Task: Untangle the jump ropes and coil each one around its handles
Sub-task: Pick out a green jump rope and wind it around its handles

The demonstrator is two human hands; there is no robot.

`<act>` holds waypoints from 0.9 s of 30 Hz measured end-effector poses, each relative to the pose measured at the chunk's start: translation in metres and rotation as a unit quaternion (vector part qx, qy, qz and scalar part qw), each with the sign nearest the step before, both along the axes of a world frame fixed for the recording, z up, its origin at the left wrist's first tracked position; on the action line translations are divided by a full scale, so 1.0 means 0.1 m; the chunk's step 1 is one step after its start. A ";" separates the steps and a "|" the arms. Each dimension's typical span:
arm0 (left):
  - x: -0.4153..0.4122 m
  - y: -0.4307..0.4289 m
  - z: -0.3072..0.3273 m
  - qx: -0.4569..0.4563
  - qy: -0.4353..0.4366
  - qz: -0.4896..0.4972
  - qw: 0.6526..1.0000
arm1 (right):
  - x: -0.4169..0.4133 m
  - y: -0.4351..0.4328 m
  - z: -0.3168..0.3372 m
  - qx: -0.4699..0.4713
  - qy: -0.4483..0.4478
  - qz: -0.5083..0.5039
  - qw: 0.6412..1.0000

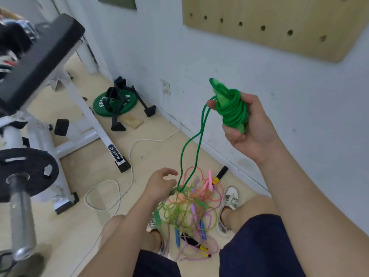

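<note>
Right hand (253,126): gripping green rope (232,111) coiled round its handles
Left hand (159,186): fingers loose, spread, empty
Tangle (187,208): just below left hand

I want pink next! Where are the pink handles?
In the head view, the pink handles lie at the far edge of the rope tangle on the floor, just left of the black handle.

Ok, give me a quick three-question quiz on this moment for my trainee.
1. Which of the hands grips the green coil? A left, B right.
2. True or false: the green coil lies on the floor.
3. Fill in: the loose green strands run down into the ___ of ropes.
Key: 1 B, the right hand. 2 false, it is held up. 3 tangle.
</note>
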State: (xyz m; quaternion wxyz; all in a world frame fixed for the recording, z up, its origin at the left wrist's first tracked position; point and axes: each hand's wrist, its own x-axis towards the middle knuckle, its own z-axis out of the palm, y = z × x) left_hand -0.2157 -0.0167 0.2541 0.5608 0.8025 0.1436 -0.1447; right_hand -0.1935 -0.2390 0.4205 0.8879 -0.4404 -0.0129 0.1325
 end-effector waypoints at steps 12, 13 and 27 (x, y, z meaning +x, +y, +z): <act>-0.61 -0.17 -0.17 0.195 0.094 -0.240 0.947 | -0.52 0.17 0.28 -0.129 -0.116 0.262 0.949; -0.65 -0.19 -0.23 0.194 0.074 -0.213 0.955 | -0.54 0.15 0.26 -0.118 -0.116 0.276 0.947; -0.74 -0.56 -0.20 -0.243 0.140 -0.078 0.957 | -0.61 -0.21 0.02 -0.303 -0.157 0.208 0.917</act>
